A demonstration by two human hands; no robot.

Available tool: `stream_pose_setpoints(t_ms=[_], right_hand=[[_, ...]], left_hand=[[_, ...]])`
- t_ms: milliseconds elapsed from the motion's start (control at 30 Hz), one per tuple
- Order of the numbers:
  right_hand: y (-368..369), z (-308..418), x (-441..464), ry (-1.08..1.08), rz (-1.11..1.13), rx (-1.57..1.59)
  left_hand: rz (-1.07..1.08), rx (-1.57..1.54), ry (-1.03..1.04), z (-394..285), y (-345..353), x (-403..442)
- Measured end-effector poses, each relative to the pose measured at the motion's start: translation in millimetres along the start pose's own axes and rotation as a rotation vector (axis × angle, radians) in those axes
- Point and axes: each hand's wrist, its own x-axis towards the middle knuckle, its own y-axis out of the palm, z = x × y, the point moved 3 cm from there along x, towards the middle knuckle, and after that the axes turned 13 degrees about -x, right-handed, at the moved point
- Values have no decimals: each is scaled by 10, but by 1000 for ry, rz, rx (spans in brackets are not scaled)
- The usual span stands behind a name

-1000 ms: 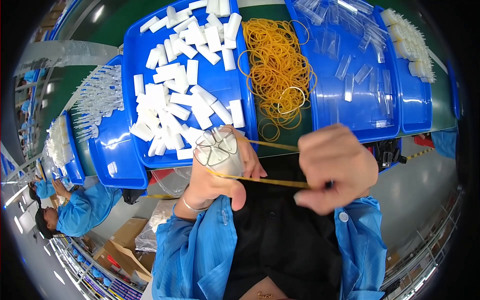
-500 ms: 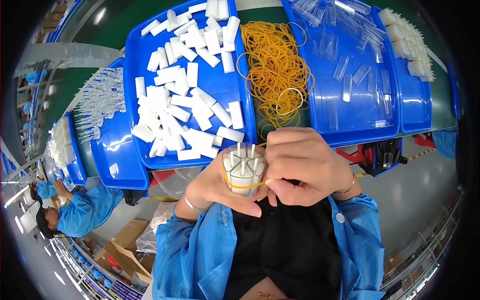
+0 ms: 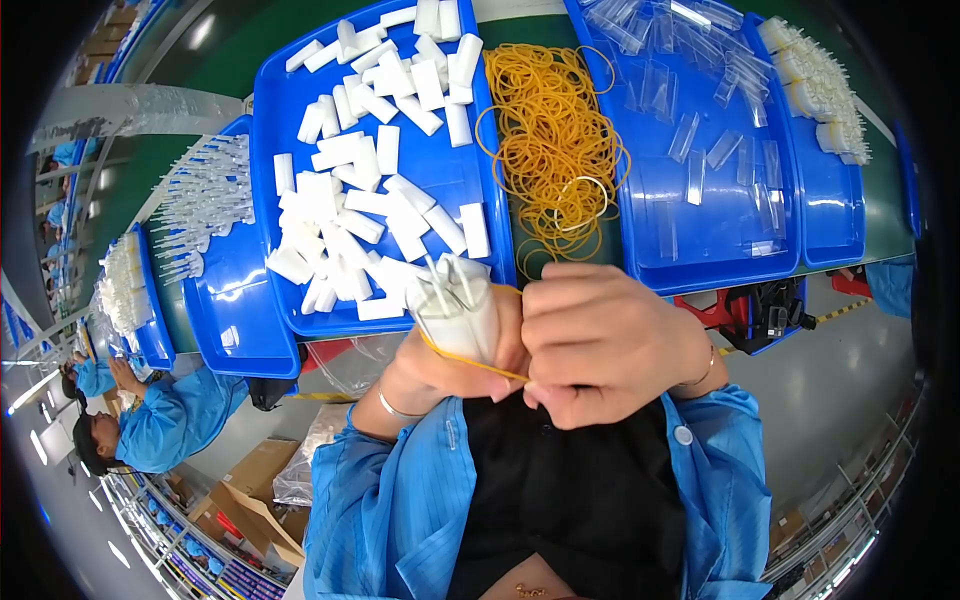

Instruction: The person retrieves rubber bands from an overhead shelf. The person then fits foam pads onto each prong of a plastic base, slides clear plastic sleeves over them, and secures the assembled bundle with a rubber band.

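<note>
My left hand (image 3: 440,365) is wrapped round a bundle of white pieces in clear sleeves (image 3: 458,315), with thin white stems standing out of its top. A yellow rubber band (image 3: 470,362) runs around the bundle and stretches to my right hand (image 3: 610,345), whose closed fingers pinch it just right of the bundle. Beyond my hands lie a tray of white blocks (image 3: 490,215) and a pile of yellow rubber bands (image 3: 550,130).
Right of the bands, a blue tray (image 3: 655,235) holds clear plastic pieces, beside a stack of white bundles (image 3: 815,90). White stemmed parts (image 3: 210,190) lie in a tray at left. A co-worker (image 3: 160,420) in blue sits far left. Cardboard boxes (image 3: 250,490) stand on the floor.
The band, stretched wide a second ago, was drawn in to the bundle and is now pulled out a little. My left hand has tilted the bundle left; my right hand has come close to it.
</note>
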Motion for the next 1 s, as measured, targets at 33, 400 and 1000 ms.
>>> stream_pose_setpoints(t_ms=[33,400,1000], right_hand=[[31,19,-20,3,-1,46],[-21,332,-86,-295,122,510],[-14,37,8,181,-340,-329]], left_hand=[[-22,17,31,-37,-15,2],[73,-156,222,63,-79,69],[-169,1180,789,-28,67,-11]])
